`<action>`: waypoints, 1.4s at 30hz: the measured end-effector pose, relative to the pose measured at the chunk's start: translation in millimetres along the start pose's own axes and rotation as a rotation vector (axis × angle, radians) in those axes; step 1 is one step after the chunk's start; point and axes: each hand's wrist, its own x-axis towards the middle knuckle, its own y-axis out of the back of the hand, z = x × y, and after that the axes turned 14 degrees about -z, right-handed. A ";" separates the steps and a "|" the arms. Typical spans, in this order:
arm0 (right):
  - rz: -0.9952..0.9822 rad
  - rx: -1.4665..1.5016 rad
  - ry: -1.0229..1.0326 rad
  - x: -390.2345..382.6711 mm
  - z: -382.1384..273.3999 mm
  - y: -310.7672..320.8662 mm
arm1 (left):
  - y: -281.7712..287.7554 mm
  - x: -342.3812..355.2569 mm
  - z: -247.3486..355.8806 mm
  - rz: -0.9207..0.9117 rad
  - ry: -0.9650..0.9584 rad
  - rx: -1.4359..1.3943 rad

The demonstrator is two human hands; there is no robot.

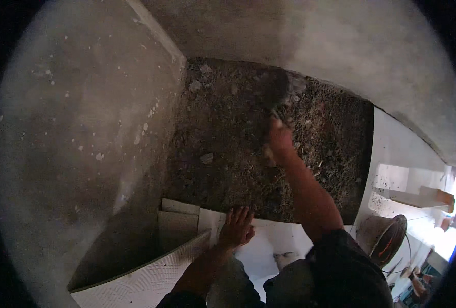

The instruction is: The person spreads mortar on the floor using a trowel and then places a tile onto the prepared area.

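Observation:
My right hand (281, 137) is closed round the handle of what looks like a trowel (275, 88), its dark blade blurred by motion over rough brown rubble and soil (223, 128) near the far wall. My left hand (236, 226) lies flat with fingers stretched out, resting on the edge of a white tile (274, 233) that borders the rubble. It holds nothing. Beside that hand, smaller tile pieces (179, 218) sit against the left wall. A tile with a combed, ridged surface (146, 274) extends at the lower left.
Bare plastered walls stand on the left (84, 128) and at the far side (341, 41). A dirty bucket (382, 238) stands tilted to the right of my arm. Beyond it are a board (418, 197), a white tiled floor strip (379, 149) and bright light.

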 end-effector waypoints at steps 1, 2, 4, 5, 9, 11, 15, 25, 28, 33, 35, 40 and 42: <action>-0.049 0.082 0.058 -10.6 15.3 8.7 | 0.9 -3.2 1.1 -0.054 0.013 0.015; -0.083 0.165 0.119 -16.7 23.7 20.0 | 0.0 -3.2 2.0 -0.046 -0.002 0.009; -0.077 -0.399 0.384 -10.0 18.7 -3.6 | -3.0 -1.5 -0.9 0.040 -0.063 0.053; 0.058 -0.728 0.616 -11.3 8.8 -21.4 | 2.9 0.9 1.8 0.033 -0.095 0.058; -0.576 -0.367 0.248 -19.1 -111.3 -28.2 | 9.5 9.8 10.5 -0.137 0.001 0.080; -0.554 -0.165 0.142 -8.9 -117.7 -21.6 | 2.6 11.4 10.2 -0.124 0.004 0.115; -0.485 -0.121 0.132 -2.7 -77.8 23.3 | -4.6 1.8 5.2 -0.048 -0.004 0.052; -0.067 0.084 -0.042 -80.2 90.5 166.4 | 5.0 6.4 7.0 0.000 -0.045 0.073; -0.258 0.048 0.068 -111.1 124.2 203.4 | 2.5 5.5 8.1 -0.077 -0.015 0.142; 0.190 -0.597 0.108 -150.2 104.2 221.7 | 7.8 9.7 12.2 -0.084 -0.010 0.110; 0.330 -0.762 0.183 -131.2 105.6 241.0 | 10.9 10.4 13.6 -0.124 0.040 0.128; 0.250 -0.932 0.071 -61.9 57.7 271.8 | 6.5 7.9 10.5 -0.049 -0.018 0.090; 0.373 -1.072 0.185 -17.2 61.2 257.5 | 2.9 7.9 9.7 -0.006 -0.030 0.092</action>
